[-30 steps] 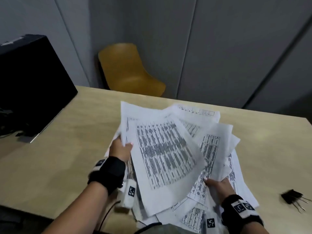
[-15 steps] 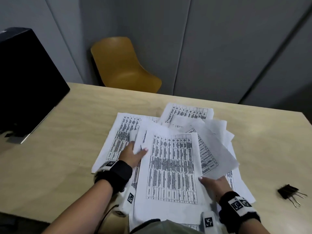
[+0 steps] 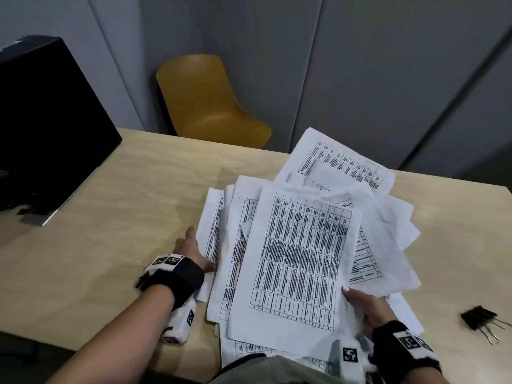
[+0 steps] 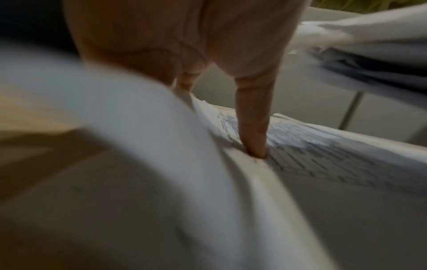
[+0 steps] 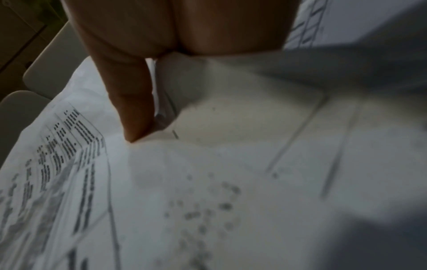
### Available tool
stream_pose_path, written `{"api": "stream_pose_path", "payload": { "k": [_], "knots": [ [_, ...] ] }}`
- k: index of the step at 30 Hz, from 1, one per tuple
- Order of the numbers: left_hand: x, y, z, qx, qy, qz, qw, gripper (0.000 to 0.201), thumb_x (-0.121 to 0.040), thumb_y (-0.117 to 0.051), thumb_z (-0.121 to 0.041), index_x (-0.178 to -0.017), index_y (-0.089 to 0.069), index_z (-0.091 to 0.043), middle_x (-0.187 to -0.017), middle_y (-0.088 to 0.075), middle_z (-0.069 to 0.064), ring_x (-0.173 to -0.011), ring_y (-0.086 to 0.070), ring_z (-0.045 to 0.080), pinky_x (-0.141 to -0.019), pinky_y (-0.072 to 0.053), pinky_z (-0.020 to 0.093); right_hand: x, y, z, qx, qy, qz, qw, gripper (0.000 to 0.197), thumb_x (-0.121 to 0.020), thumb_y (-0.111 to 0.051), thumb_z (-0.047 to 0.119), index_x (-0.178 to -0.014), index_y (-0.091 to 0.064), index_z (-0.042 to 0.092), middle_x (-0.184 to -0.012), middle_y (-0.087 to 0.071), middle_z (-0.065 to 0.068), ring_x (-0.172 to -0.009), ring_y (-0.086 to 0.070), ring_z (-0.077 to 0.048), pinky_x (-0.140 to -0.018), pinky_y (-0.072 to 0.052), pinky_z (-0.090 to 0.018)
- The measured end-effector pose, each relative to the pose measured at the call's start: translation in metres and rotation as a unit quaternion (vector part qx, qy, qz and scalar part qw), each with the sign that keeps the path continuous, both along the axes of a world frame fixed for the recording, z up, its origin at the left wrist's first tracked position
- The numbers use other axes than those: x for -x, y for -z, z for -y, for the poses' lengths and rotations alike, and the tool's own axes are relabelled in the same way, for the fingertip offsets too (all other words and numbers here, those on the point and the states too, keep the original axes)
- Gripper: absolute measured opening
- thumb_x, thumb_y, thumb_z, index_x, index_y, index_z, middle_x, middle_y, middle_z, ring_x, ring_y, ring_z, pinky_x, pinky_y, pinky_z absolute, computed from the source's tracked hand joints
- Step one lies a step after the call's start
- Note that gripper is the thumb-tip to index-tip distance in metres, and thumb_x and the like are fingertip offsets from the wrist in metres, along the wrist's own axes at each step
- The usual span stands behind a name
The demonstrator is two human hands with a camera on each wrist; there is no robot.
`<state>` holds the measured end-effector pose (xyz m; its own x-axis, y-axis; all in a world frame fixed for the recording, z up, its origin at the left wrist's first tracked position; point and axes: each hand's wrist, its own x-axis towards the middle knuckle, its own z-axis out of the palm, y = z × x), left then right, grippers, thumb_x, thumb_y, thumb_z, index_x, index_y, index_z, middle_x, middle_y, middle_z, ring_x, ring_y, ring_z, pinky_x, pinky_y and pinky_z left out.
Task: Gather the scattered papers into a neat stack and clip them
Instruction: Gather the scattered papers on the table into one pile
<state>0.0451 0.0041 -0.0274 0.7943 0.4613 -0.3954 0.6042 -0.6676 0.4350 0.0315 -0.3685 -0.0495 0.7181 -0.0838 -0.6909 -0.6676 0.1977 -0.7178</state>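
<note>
A loose, fanned pile of printed papers (image 3: 302, 259) lies right of the table's middle, its far sheets lifted. My left hand (image 3: 194, 250) is at the pile's left edge. In the left wrist view its thumb (image 4: 253, 127) presses a printed sheet (image 4: 335, 146) while the fingers go under other sheets. My right hand (image 3: 360, 300) grips the pile's near right edge. The right wrist view shows its thumb (image 5: 131, 102) lying on top of the sheets (image 5: 208, 182), with the fingers hidden below. Black binder clips (image 3: 478, 317) lie on the table to the right, away from both hands.
The pale wooden table (image 3: 110, 259) has a black monitor (image 3: 47, 128) at its far left. A mustard chair (image 3: 210, 106) stands behind the far edge, against grey wall panels. The near table edge runs just under my wrists.
The pile lay flat half a second ago; now its far sheets are raised and it sits further right. My left hand has moved from on top of the sheets to the left edge.
</note>
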Motion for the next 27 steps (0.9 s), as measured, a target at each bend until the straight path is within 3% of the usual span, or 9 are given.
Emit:
{"api": "stream_pose_path", "payload": {
  "k": [4,8,10,13,15,17,19,24,27],
  "knots": [
    [0.008,-0.002,0.013,0.001,0.034,-0.024,0.999,0.066,-0.055,-0.077,-0.016,-0.111,-0.043,-0.009,-0.101,-0.065,0.015,-0.094,-0.063,0.034,-0.07,-0.046,0.029,0.001,0.007,0.006,0.005,0.004,-0.01,1.0,0.018,-0.068,-0.07,0.012,-0.071,-0.061,-0.003,-0.046,-0.064,-0.01,-0.036,-0.059,-0.021,-0.047,-0.045,-0.025],
    [0.016,-0.002,0.022,0.022,0.057,-0.02,0.998,0.043,-0.061,-0.07,-0.02,-0.102,-0.062,-0.012,-0.103,-0.07,0.014,-0.093,-0.065,0.031,-0.071,-0.046,0.025,0.003,0.0,0.008,0.028,0.009,-0.031,0.999,0.017,-0.08,-0.063,0.003,-0.065,-0.058,-0.004,-0.041,-0.061,-0.009,-0.033,-0.057,-0.021,-0.034,-0.043,-0.018],
    [0.018,-0.003,0.023,0.055,0.045,0.001,0.997,0.033,-0.065,-0.065,-0.018,-0.096,-0.067,-0.007,-0.101,-0.07,0.018,-0.093,-0.064,0.031,-0.071,-0.044,0.027,0.002,0.001,0.007,0.058,0.002,-0.038,0.998,0.026,-0.066,-0.077,0.012,-0.069,-0.063,-0.01,-0.047,-0.063,-0.013,-0.038,-0.059,-0.024,-0.044,-0.045,-0.022],
    [0.025,0.0,0.02,0.147,-0.001,0.022,0.989,0.026,-0.078,-0.064,-0.01,-0.101,-0.066,0.002,-0.106,-0.068,0.021,-0.095,-0.063,0.029,-0.074,-0.039,0.023,0.001,0.021,0.013,0.073,-0.002,-0.02,0.997,0.067,-0.033,-0.089,0.029,-0.086,-0.07,-0.007,-0.075,-0.071,-0.023,-0.067,-0.066,-0.035,-0.071,-0.051,-0.042],
    [0.029,0.001,0.013,0.156,-0.067,0.061,0.984,0.026,-0.083,-0.061,-0.009,-0.105,-0.064,0.004,-0.106,-0.067,0.02,-0.096,-0.062,0.029,-0.075,-0.036,0.023,0.003,0.006,0.003,0.082,0.002,-0.004,0.997,0.062,-0.048,-0.085,0.022,-0.099,-0.065,-0.008,-0.088,-0.071,-0.023,-0.078,-0.067,-0.035,-0.079,-0.054,-0.042],
    [0.03,0.0,0.002,0.154,-0.15,0.112,0.97,0.028,-0.085,-0.058,-0.01,-0.108,-0.062,0.005,-0.106,-0.065,0.019,-0.101,-0.062,0.032,-0.078,-0.039,0.026,0.005,-0.008,-0.004,0.08,0.01,0.016,0.997,0.045,-0.071,-0.072,0.001,-0.111,-0.055,-0.013,-0.09,-0.066,-0.019,-0.07,-0.063,-0.029,-0.06,-0.053,-0.026],
    [0.027,-0.007,-0.011,0.162,-0.22,0.191,0.943,0.028,-0.085,-0.058,-0.01,-0.108,-0.062,0.006,-0.11,-0.066,0.021,-0.106,-0.061,0.034,-0.086,-0.045,0.035,0.004,-0.01,-0.005,0.08,0.007,0.021,0.997,0.041,-0.077,-0.063,-0.008,-0.116,-0.051,-0.014,-0.096,-0.064,-0.021,-0.06,-0.061,-0.026,-0.05,-0.049,-0.022],
    [0.015,-0.05,-0.03,0.164,-0.314,0.365,0.861,0.031,-0.086,-0.057,-0.014,-0.11,-0.06,0.006,-0.111,-0.064,0.016,-0.104,-0.06,0.025,-0.092,-0.043,0.035,0.006,-0.012,-0.005,0.11,0.005,0.031,0.993,0.044,-0.078,-0.065,-0.002,-0.118,-0.051,-0.014,-0.101,-0.063,-0.023,-0.07,-0.053,-0.023,-0.062,-0.036,-0.025],
    [0.008,-0.071,-0.027,0.206,-0.325,0.427,0.818,0.029,-0.087,-0.057,-0.013,-0.11,-0.06,0.004,-0.101,-0.061,0.008,-0.094,-0.057,0.018,-0.088,-0.043,0.031,0.005,-0.017,-0.007,0.114,-0.005,0.034,0.993,0.047,-0.078,-0.065,-0.003,-0.122,-0.049,-0.011,-0.112,-0.06,-0.022,-0.087,-0.053,-0.028,-0.083,-0.036,-0.03]
  ]
}}
